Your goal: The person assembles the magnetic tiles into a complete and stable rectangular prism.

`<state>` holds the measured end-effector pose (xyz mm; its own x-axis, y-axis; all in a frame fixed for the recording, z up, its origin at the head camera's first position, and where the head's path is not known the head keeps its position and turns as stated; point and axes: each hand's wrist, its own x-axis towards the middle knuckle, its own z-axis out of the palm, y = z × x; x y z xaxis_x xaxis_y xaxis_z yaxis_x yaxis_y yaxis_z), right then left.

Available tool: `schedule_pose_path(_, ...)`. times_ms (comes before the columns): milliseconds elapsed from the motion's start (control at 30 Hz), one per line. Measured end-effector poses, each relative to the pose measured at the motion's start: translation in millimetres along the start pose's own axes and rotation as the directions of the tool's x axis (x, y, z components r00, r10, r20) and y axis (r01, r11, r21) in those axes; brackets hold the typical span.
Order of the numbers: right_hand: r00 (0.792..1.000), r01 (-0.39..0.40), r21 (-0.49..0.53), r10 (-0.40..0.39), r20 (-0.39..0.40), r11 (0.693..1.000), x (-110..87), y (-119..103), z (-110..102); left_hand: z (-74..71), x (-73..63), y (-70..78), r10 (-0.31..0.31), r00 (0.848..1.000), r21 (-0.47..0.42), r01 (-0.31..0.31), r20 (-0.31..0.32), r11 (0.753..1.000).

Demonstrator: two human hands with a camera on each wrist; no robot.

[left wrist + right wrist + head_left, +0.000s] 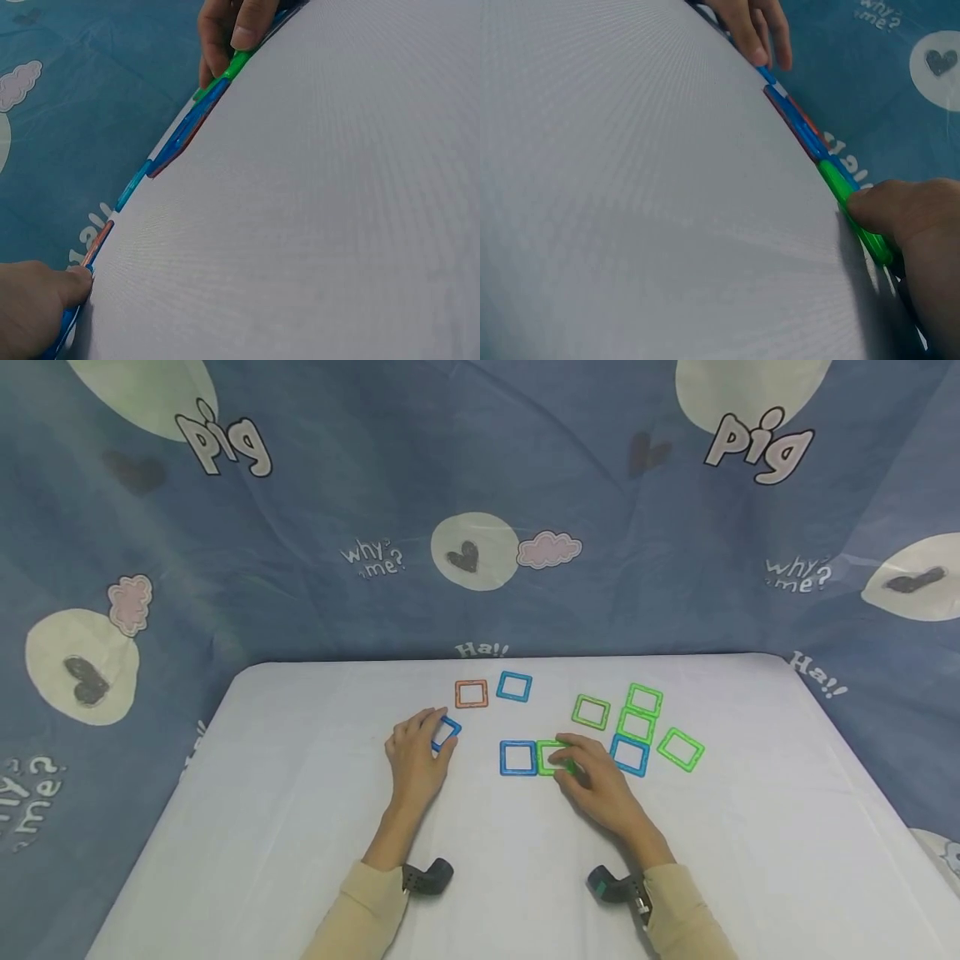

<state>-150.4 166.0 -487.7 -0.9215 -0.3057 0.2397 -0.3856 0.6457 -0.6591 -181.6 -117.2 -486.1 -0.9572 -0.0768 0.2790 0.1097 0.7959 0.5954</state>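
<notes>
Left grip (417, 755) holds one blue frame (453, 722); backdrop (330, 477) reads "pig", "Ha!!".

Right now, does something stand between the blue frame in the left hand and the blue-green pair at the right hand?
Nothing visible, except the thumb at the edge of the held frame; beyond it, white tabletop runs to that pair.

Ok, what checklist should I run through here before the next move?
1. Left grip on a blue frame: ok.
2. Right grip on a green frame: ok.
3. Green frame edge to edge with the middle blue frame: ok.
4. Left-hand blue frame joined to that pair: not ok, a gap shows.
5. Left-hand blue frame lifted off the table: cannot tell.
</notes>
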Motion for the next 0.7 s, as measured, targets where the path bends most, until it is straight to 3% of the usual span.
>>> schedule_pose_path(267, 1.000, 0.006, -0.009, -0.006, 0.001, 1.000, 0.5, -0.2, -0.8, -0.9, 0.1, 2.3, -0.006, 0.999, -0.077, 0.010, 0.043, 0.997)
schedule_pose_path(500, 1.000, -0.016, -0.011, 0.016, 0.005, 1.000, -0.1, -1.1, -1.7, -3.7, -0.4, 4.5, -0.040, 0.999, -0.162, 0.042, 0.016, 0.986)
schedule_pose_path(700, 0.999, -0.034, 0.003, 0.033, 0.014, 0.999, -0.6, -0.7, -1.5, -5.0, -0.3, 4.5, -0.072, 0.997, -0.180, 0.070, -0.001, 0.981)
